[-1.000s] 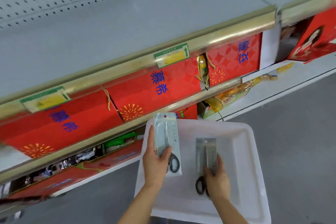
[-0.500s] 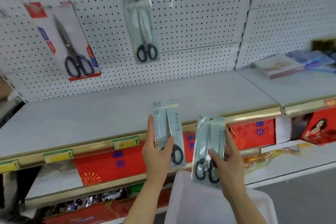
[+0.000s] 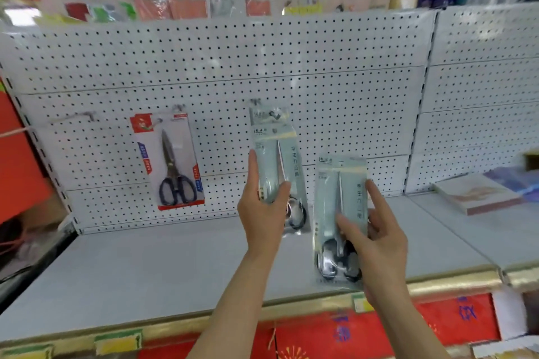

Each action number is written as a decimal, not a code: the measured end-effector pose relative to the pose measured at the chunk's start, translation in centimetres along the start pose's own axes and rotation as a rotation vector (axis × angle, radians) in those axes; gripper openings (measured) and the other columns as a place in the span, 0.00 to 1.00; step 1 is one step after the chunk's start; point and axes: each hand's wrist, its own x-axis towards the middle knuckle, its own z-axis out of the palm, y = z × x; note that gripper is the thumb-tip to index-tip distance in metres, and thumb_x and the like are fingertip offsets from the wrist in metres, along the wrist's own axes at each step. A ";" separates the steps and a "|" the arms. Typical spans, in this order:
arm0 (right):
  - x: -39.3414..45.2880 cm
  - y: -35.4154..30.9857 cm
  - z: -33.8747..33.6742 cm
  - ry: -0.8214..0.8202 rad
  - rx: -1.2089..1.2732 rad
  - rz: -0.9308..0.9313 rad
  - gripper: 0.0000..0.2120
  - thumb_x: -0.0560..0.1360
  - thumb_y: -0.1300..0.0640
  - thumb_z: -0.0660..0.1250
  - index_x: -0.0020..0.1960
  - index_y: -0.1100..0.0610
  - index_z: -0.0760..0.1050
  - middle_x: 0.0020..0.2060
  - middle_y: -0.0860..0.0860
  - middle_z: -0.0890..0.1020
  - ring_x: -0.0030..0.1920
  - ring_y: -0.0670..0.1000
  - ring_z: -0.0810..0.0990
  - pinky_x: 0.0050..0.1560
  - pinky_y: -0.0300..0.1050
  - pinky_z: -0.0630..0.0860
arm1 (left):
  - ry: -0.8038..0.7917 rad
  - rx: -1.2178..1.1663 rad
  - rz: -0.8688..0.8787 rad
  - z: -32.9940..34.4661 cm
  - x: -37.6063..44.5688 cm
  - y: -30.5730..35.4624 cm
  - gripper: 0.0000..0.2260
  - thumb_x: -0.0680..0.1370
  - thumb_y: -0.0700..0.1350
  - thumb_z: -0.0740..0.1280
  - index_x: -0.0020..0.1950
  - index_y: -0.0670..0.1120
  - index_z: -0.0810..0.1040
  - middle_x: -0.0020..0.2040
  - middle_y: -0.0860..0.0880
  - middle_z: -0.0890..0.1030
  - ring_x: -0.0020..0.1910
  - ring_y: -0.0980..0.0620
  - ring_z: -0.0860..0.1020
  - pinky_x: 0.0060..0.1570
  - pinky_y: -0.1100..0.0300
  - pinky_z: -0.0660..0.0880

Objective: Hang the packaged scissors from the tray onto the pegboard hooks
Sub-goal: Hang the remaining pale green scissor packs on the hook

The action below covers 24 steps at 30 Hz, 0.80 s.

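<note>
We see our two forearms bare up to the frame edge, with no sleeves, and our left hand [image 3: 264, 214] and right hand [image 3: 376, 237] ungloved.

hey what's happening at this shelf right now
A person is stocking a pegboard with packaged scissors. The left hand holds one pale pack up by a hook where a matching pack already hangs. The right hand holds another pack lower down. A red-carded pair hangs further left.
</note>
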 end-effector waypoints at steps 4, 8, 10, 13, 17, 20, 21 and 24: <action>0.7 -0.6 1.0 0.002 0.024 -0.026 0.34 0.72 0.65 0.73 0.70 0.39 0.69 0.46 0.50 0.85 0.43 0.52 0.85 0.36 0.41 0.81 | 0.005 -0.032 0.014 1.0 1.9 0.9 0.37 0.74 0.40 0.74 0.76 0.63 0.62 0.52 0.71 0.79 0.37 0.61 0.79 0.36 0.70 0.76; 0.7 -1.3 1.4 -0.010 0.015 -0.028 0.33 0.72 0.66 0.72 0.70 0.41 0.69 0.40 0.45 0.85 0.35 0.46 0.83 0.32 0.37 0.79 | 0.007 -0.042 0.017 1.8 3.1 1.0 0.38 0.74 0.43 0.73 0.76 0.65 0.60 0.67 0.55 0.78 0.50 0.54 0.83 0.47 0.65 0.81; 0.6 -1.6 1.7 -0.015 0.007 -0.029 0.33 0.72 0.66 0.71 0.70 0.41 0.68 0.37 0.45 0.84 0.30 0.44 0.80 0.29 0.36 0.78 | 0.010 -0.028 0.030 2.1 3.4 0.7 0.38 0.74 0.44 0.73 0.76 0.66 0.59 0.70 0.54 0.76 0.55 0.52 0.82 0.52 0.59 0.81; 0.7 -1.6 2.0 -0.023 0.015 -0.032 0.33 0.72 0.66 0.71 0.70 0.40 0.68 0.39 0.44 0.85 0.31 0.45 0.80 0.31 0.37 0.79 | 0.003 0.019 0.065 2.3 3.7 0.2 0.38 0.74 0.45 0.73 0.74 0.71 0.56 0.69 0.52 0.77 0.49 0.47 0.83 0.49 0.57 0.82; 0.9 -1.5 2.6 -0.028 0.025 -0.037 0.34 0.72 0.67 0.72 0.70 0.39 0.68 0.40 0.45 0.85 0.32 0.49 0.77 0.30 0.37 0.78 | 0.003 0.049 0.106 2.3 3.7 -0.7 0.38 0.75 0.45 0.72 0.75 0.70 0.56 0.68 0.50 0.78 0.44 0.54 0.81 0.46 0.62 0.81; 1.2 -1.3 2.8 -0.027 0.033 -0.044 0.34 0.72 0.66 0.72 0.69 0.38 0.69 0.41 0.46 0.85 0.34 0.51 0.78 0.32 0.38 0.79 | 0.041 0.036 0.098 2.4 3.3 -1.2 0.37 0.75 0.44 0.72 0.76 0.66 0.57 0.69 0.53 0.77 0.54 0.53 0.82 0.52 0.58 0.80; 1.4 -1.2 2.9 -0.029 0.035 -0.048 0.34 0.71 0.66 0.72 0.69 0.38 0.69 0.42 0.46 0.85 0.35 0.50 0.79 0.34 0.38 0.79 | 0.046 0.037 0.094 2.5 3.3 -1.4 0.37 0.75 0.44 0.72 0.76 0.67 0.57 0.67 0.52 0.78 0.55 0.51 0.82 0.52 0.58 0.80; 1.9 -1.3 3.3 -0.041 0.030 -0.062 0.35 0.71 0.66 0.72 0.68 0.36 0.69 0.43 0.47 0.85 0.35 0.48 0.80 0.36 0.40 0.80 | 0.048 0.010 0.063 2.8 4.0 -1.8 0.37 0.76 0.43 0.72 0.76 0.66 0.58 0.59 0.58 0.81 0.47 0.53 0.82 0.45 0.62 0.81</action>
